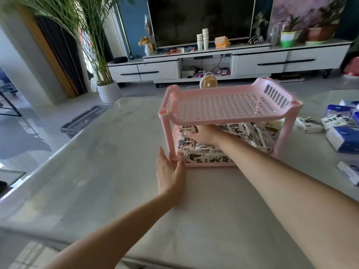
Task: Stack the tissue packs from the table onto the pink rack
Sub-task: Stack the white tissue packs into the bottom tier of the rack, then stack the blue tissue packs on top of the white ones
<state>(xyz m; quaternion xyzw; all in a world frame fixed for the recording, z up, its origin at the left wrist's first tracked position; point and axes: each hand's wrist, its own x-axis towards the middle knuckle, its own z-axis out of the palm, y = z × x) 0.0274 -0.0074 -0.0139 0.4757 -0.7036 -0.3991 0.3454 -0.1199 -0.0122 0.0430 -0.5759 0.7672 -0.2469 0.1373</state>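
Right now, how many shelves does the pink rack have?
2. The top shelf is up high with nothing on it. The bottom shelf sits on the table, full of tissue packs, where the right hand reaches in. None look hidden.

pink rack top shelf bare, lower shelf crowded with tissue packs

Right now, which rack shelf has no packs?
The top shelf: bare grid. The bottom shelf is crowded with black-and-white tissue packs, where the right hand reaches.
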